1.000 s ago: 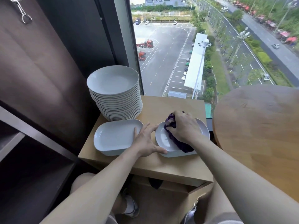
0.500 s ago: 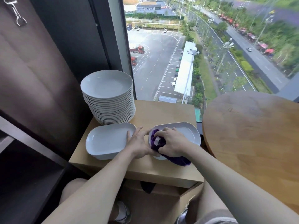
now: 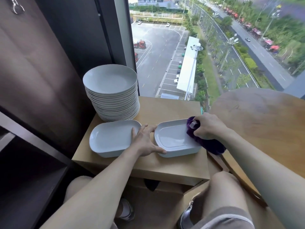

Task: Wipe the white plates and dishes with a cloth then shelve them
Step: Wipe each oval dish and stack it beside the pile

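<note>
White oblong dish (image 3: pixel 173 139) crosswise | right hand (image 3: pixel 209 128) grips purple cloth (image 3: pixel 212 144) on right end | flat left hand (image 3: pixel 145 141) braces left rim

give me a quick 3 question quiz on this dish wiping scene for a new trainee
1. True or false: the right hand grips the purple cloth at the right end of the right rectangular dish.
2. Where on the small wooden table does the stack of round plates stand? A: back left corner. B: front right corner. C: middle of the front edge.
3. Fill in: the left hand, fingers straight, lies between ___ white rectangular dishes.

Key: 1 true; 2 A; 3 two.
</note>
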The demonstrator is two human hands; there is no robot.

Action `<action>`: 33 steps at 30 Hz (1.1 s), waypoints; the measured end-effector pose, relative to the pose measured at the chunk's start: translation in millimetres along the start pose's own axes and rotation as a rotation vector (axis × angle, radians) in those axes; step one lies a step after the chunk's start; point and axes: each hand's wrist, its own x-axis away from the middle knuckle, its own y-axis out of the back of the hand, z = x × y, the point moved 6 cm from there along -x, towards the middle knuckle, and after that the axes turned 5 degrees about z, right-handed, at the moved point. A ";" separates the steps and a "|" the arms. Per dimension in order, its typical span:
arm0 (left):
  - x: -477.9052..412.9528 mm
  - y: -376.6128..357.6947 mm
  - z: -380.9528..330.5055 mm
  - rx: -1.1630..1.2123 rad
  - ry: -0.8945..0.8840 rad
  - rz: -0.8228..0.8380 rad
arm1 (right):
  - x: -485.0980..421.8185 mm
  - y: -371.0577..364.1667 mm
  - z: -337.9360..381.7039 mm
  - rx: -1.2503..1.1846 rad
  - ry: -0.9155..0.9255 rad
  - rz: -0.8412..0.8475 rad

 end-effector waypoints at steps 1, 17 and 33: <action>0.2 -0.3 -0.2 -0.003 -0.002 0.003 | -6.8 0.1 -0.2 -0.025 0.003 -0.040; 12.3 3.9 -10.2 -0.012 -0.015 -0.006 | 0.9 -65.5 109.1 -0.012 0.300 -0.154; 0.6 0.1 3.8 0.038 -0.012 -0.046 | 21.3 -29.6 29.2 0.073 0.197 0.038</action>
